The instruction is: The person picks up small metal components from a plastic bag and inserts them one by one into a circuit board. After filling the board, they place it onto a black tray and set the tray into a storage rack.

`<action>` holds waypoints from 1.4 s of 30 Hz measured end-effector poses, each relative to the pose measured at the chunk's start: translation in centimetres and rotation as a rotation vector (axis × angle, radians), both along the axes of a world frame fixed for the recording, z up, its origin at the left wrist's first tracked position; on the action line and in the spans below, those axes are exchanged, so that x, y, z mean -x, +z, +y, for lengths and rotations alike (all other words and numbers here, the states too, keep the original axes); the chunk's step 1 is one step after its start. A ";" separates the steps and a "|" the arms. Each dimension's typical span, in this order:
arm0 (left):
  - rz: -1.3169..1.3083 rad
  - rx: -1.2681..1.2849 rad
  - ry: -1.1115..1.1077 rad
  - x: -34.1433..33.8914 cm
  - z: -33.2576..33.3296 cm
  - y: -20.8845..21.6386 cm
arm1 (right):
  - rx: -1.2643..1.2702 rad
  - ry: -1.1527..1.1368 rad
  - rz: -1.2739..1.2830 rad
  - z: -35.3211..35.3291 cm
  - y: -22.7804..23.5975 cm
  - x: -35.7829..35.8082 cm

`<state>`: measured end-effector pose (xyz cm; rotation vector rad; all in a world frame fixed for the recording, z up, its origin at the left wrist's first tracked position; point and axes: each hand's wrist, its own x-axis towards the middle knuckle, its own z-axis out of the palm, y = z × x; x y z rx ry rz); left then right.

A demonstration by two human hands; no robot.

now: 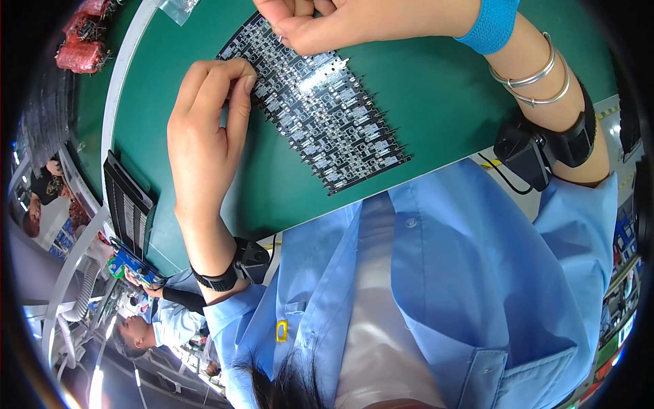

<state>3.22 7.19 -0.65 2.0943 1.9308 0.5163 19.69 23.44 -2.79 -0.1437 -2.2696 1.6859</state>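
Note:
A long black panel of circuit boards, crowded with small silvery parts, lies slantwise on the green table mat. Thin pins or tabs jut from its long sides, and a bright glare covers part of its upper half. At its left edge, my left hand is closed, thumb and forefinger pinched together against the border of the panel. My right hand bends over the far end, its fingers closed. A tiny pale bit shows by those fingertips; what they hold is too small to name. The top of the picture cuts off part of this hand.
Black slotted rack stands at the table's left edge. Red bubble-wrapped bundles lie beyond the white rim, upper left. A clear plastic bag sits at the top. Another person works at the lower left. Black wrist devices with cables are strapped to my arms.

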 end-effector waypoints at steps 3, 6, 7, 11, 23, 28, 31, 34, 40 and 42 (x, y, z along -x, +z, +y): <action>-0.007 -0.006 0.001 0.0 0.0 0.0 | -0.002 0.001 -0.008 0.0 0.1 0.0; -0.014 0.008 0.017 -0.1 -0.1 0.0 | -0.023 -0.014 -0.013 -0.1 0.1 0.0; -0.018 0.014 0.025 -0.2 -0.1 0.0 | -0.025 -0.014 -0.013 -0.1 0.1 0.0; 0.005 0.022 0.059 -0.4 -0.1 0.2 | -0.020 -0.010 -0.020 -0.1 0.2 0.0; 0.001 0.014 0.029 -0.2 0.1 0.2 | -0.004 -0.002 0.015 0.0 0.2 0.0; -0.020 0.027 0.049 -0.4 -0.1 0.3 | 0.060 0.017 -0.021 0.0 0.3 0.0; -0.026 0.029 0.055 -0.3 -0.3 0.3 | 0.108 0.042 -0.024 0.0 0.2 0.1; -0.026 0.022 0.054 -0.4 -0.2 0.3 | 0.112 0.033 -0.016 0.1 0.3 -0.1; 0.019 -0.007 0.055 -0.7 -0.4 0.2 | 0.127 0.041 -0.039 0.2 0.8 -0.1; 0.027 -0.008 0.055 -0.7 -0.5 0.2 | 0.135 0.049 -0.057 0.1 0.8 -0.1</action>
